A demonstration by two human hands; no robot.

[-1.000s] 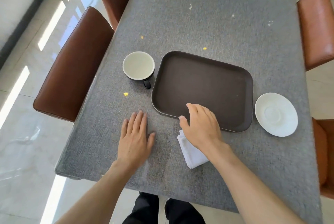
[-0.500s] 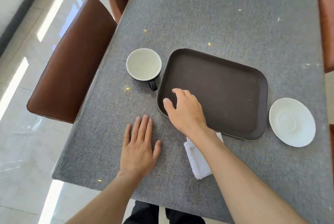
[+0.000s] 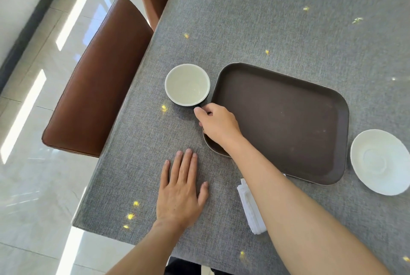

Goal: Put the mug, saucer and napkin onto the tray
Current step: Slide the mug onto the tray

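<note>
A dark mug with a pale inside stands on the table just left of the empty brown tray. My right hand lies across the tray's near-left corner, its fingers curled at the mug's handle, which they hide. My left hand rests flat on the cloth, fingers spread, holding nothing. A white saucer sits on the table right of the tray. A folded white napkin lies below the tray, partly under my right forearm.
A grey cloth covers the table. Two brown leather chairs stand along its left edge, over a glossy tiled floor. The table's near edge runs just below my left wrist.
My right hand moved from over the napkin, up and left across the tray's corner, to the mug's handle. My left hand stayed flat. The mug, saucer and napkin did not shift on the table.
</note>
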